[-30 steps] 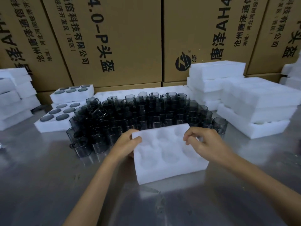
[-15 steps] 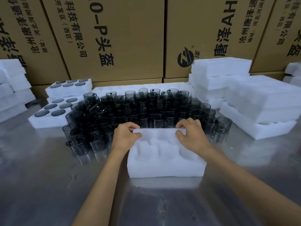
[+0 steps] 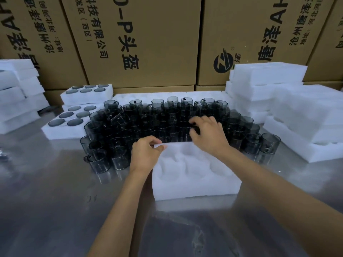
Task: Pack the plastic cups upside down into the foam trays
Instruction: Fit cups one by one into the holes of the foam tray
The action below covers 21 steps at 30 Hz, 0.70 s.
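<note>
Head view. Empty tray (image 3: 194,175) flat on steel table (image 3: 55,210), just in front of cups (image 3: 167,123). Left hand (image 3: 146,154) pinching tray's far left corner. Right hand (image 3: 207,134) over front cups, fingers curled, likely closing on one; contact hidden. Best to steady tray, lift one cup clear of neighbours, invert, seat rim-down in a pocket. Foam soft, white, round-pocketed; cups smoky, translucent, cylindrical, handled, tightly packed.

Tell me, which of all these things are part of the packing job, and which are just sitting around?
In the job:
empty foam tray, pinched by the left hand
cluster of dark cups, where the right hand reaches
filled trays
spare foam stacks

Just there:
cardboard boxes
steel table
</note>
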{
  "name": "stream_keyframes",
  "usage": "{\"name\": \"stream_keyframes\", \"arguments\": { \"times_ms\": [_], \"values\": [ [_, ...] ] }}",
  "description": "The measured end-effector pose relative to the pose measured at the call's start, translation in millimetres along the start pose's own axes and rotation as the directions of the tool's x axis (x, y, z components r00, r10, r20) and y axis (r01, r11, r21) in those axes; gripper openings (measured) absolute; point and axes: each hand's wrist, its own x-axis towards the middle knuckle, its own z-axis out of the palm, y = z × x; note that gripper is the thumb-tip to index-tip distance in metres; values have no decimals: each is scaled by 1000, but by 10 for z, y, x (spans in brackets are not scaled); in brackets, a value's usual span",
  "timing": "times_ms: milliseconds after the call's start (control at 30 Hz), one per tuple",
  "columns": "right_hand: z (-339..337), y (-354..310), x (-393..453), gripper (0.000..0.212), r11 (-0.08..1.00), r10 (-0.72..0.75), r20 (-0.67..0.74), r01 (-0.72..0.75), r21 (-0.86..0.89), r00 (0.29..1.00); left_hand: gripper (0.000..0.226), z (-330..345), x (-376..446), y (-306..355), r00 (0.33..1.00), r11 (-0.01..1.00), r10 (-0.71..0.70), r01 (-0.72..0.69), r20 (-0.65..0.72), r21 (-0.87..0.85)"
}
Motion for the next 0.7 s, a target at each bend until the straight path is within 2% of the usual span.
{"name": "stream_keyframes", "arguments": {
  "times_ms": [67,167,233,333,400,533,567,667,700],
  "values": [
    [56,-164,232,47,996,32,83,-38,77,996,10,4,-9,3,1000,1000,-2,1,-9,-24],
    [211,-372,534,53,958,136,215,-184,222,967,13,11,-23,-3,999,998,-10,7,-43,-66],
    [332,-431,685,50,895,265,201,-318,314,943,13,24,-22,-17,998,997,-2,-4,-63,-81],
    [460,-439,822,40,844,453,132,-472,255,882,8,35,-18,-21,998,994,7,-14,-70,-107],
    [493,-435,865,33,824,486,144,-507,254,862,7,39,-13,-20,998,992,0,-7,-63,-123],
    [507,-394,913,15,723,518,204,-552,415,831,7,45,1,-22,999,993,-9,4,-48,-120],
    [498,-377,916,14,706,516,212,-552,444,830,7,45,3,-21,999,993,-11,6,-45,-119],
    [417,-358,867,30,688,508,195,-531,494,839,7,32,-4,-11,999,992,-16,11,-34,-128],
    [380,-355,827,28,688,499,182,-515,512,847,7,22,-6,-5,999,991,-16,12,-32,-131]
  ]
}}
